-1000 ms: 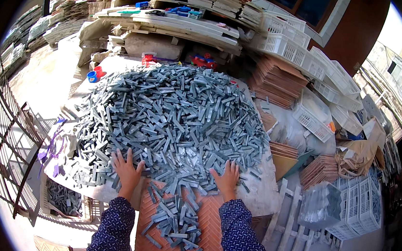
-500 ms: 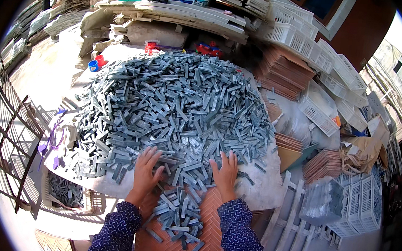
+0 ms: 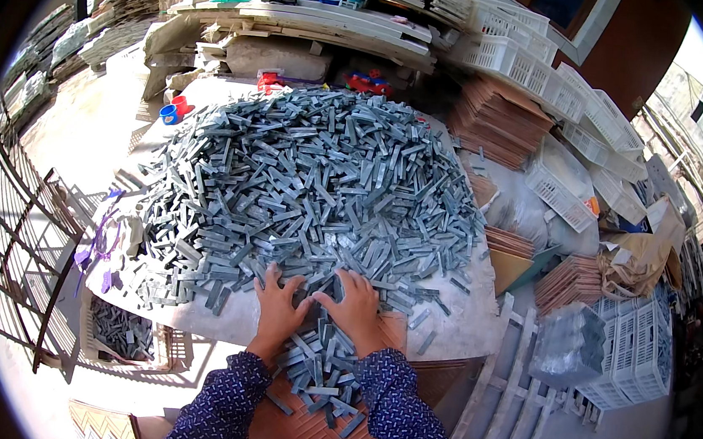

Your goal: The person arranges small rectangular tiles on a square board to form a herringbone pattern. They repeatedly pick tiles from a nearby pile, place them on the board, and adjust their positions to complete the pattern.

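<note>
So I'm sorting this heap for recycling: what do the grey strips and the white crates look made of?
Grey strips: probably moulded plastic, matte and uniform blue-grey, though painted metal can't be excluded. White crates: plastic, judging by their lattice walls.

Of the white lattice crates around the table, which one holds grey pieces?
The low crate on the floor at the table's near left corner; the white crates stacked far right and those right show none.
</note>
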Demonstrator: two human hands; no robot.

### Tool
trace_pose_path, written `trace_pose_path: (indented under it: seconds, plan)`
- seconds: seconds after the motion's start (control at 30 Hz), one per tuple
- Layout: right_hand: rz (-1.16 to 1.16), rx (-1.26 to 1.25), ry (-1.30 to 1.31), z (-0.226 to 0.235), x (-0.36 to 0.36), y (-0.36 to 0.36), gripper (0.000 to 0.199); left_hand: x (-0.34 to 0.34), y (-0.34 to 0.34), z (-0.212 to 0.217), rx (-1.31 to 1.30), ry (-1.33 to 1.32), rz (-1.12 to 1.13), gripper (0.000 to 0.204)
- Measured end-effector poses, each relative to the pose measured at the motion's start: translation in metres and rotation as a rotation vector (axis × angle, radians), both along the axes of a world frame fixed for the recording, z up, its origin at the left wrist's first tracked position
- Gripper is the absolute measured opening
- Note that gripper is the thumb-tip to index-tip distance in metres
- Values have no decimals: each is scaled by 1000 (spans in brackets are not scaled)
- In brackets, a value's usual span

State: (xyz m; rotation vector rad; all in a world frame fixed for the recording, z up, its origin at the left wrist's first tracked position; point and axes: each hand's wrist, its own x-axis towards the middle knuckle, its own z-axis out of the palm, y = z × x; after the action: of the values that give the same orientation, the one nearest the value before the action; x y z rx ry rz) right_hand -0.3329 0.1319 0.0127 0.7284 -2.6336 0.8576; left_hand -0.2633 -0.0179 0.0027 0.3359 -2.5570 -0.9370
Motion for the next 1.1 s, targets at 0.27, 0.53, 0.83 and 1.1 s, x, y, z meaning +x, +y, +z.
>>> trace_pose_path:
  seconds: [0.27, 0.53, 0.83, 1.1]
  plan:
    - [384, -279, -487, 7, -2, 27, 47, 21, 14, -2, 211, 138, -235, 18]
    - [491, -173, -613, 21, 79, 67, 38, 72, 26, 22, 545, 37, -701, 9]
    - [472, 81, -9, 34, 189, 91, 57, 152, 29, 17, -111, -38, -465, 59]
    - [251, 0, -8, 0, 94, 66, 56, 70, 35, 12, -324, -143, -355, 56]
